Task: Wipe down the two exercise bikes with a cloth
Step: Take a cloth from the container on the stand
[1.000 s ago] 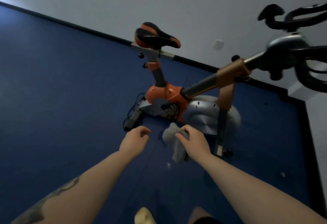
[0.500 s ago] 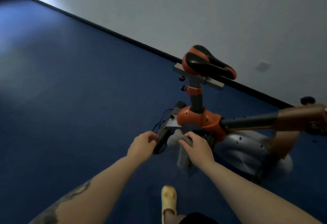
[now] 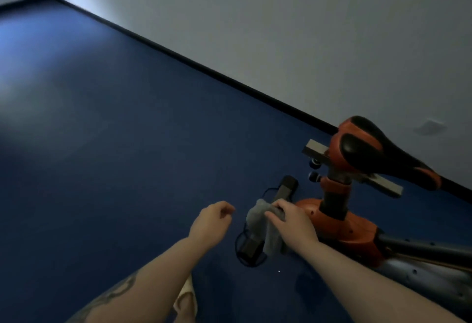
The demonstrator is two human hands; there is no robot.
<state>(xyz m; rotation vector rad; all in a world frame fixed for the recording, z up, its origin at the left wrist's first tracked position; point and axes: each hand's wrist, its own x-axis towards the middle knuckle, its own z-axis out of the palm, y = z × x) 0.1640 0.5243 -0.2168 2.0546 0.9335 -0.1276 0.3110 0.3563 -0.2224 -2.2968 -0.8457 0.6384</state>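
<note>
An orange and grey exercise bike (image 3: pixel 342 225) stands at the right, its black and orange saddle (image 3: pixel 375 151) at the right edge. My right hand (image 3: pixel 293 220) grips a grey cloth (image 3: pixel 260 225) just left of the orange frame, above the bike's dark rear foot bar (image 3: pixel 270 218). My left hand (image 3: pixel 212 223) hovers to the left of the cloth, fingers loosely curled, holding nothing. The handlebars and front of the bike are out of frame. Only one bike is in view.
Dark blue floor (image 3: pixel 115 156) stretches to the left and back. A white wall (image 3: pixel 281 29) with a black skirting line runs diagonally behind the bike. A black cable (image 3: pixel 242 259) loops on the floor by the foot bar. My pale slipper (image 3: pixel 186 299) shows at the bottom.
The view has swung left, so the bike now sits at the right edge and its handlebars have left the frame. Both hands hold the same pose, the right still gripping the cloth.
</note>
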